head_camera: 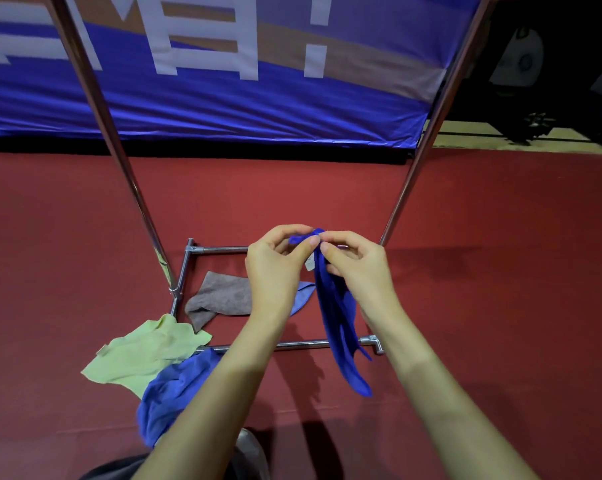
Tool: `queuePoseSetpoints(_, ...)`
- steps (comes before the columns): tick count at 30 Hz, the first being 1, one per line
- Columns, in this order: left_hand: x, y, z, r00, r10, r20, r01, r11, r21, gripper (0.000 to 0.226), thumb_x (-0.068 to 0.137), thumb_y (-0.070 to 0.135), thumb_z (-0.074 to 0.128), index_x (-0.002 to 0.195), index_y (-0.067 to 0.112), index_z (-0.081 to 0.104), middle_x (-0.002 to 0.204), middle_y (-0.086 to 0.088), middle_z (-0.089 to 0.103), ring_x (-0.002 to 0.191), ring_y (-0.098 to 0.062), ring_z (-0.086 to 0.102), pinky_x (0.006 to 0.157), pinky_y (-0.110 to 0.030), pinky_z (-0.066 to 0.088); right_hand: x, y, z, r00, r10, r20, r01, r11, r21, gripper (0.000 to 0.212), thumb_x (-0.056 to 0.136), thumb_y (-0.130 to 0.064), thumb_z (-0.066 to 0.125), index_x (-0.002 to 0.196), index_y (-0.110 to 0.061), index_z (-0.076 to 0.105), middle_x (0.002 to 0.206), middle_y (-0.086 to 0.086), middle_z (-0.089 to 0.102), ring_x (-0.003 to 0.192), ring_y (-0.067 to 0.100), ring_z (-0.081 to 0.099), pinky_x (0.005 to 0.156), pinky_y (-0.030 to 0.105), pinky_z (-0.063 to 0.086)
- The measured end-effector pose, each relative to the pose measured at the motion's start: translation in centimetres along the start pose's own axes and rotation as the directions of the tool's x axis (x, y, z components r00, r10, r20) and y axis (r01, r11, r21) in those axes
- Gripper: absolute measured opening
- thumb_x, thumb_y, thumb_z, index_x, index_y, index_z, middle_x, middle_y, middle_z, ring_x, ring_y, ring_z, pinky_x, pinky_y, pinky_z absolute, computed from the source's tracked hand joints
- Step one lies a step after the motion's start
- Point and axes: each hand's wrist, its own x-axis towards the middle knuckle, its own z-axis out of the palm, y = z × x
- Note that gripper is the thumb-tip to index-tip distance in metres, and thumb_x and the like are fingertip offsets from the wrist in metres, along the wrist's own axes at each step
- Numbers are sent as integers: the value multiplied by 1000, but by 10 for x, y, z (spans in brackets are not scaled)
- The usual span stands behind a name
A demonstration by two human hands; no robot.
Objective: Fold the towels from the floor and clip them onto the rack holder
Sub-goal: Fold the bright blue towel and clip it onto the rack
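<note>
My left hand (275,268) and right hand (358,268) raised together above rack base (223,250); fingers of both pinch top edge of dark blue towel (337,317), thumbs and forefingers pressed on cloth, white label just below grip. Towel hangs bunched, lower tip clear of red floor (500,271). On floor: grey towel (220,299) inside base frame, green towel (143,355) over left corner, lighter blue towel (175,389) nearest me. Two slanted rack poles (119,161) rise toward blue banner (223,109)
</note>
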Motion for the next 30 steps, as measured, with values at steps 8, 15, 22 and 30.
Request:
queuePoseSetpoints(8, 3, -2, -2, 996, 88, 8, -88, 996, -12, 21, 83, -1, 62, 82, 19, 65, 83, 4, 69, 81, -7, 66, 74, -21, 50, 1, 2, -1, 993, -34, 116, 26, 997, 67, 33, 87, 11, 46, 89, -14, 68, 99, 4, 65, 85, 10, 66, 81, 26, 56)
queuePoseSetpoints(15, 19, -1, -15, 984, 172, -44, -171, 985, 26, 33, 87, -6, 51, 83, 26, 58, 87, 8, 62, 79, -2, 58, 76, -17, 45, 20, 8, -24, 988, -153, 30, 156, 978, -138, 24, 83, 8, 58, 86, -15, 65, 83, -7, 65, 73, -2, 58, 71, 23, 55)
queuePoseSetpoints(22, 26, 14, -23, 965, 263, -6, -263, 965, 13, 25, 89, -8, 46, 99, 12, 56, 96, -1, 60, 87, -10, 56, 82, -17, 43, 17, 20, -18, 973, -121, 197, 165, 961, -221, 27, 80, 9, 59, 98, -11, 66, 100, -1, 65, 84, -7, 57, 75, 6, 42)
queuePoseSetpoints(30, 30, 20, -33, 968, 241, 66, -238, 970, -57, 27, 90, 1, 48, 101, 25, 56, 94, -3, 60, 82, -13, 55, 76, -32, 44, 25, 27, -21, 970, -112, 216, 169, 949, -267, 33, 78, 5, 63, 94, -25, 60, 92, -14, 62, 87, 0, 56, 85, 17, 45)
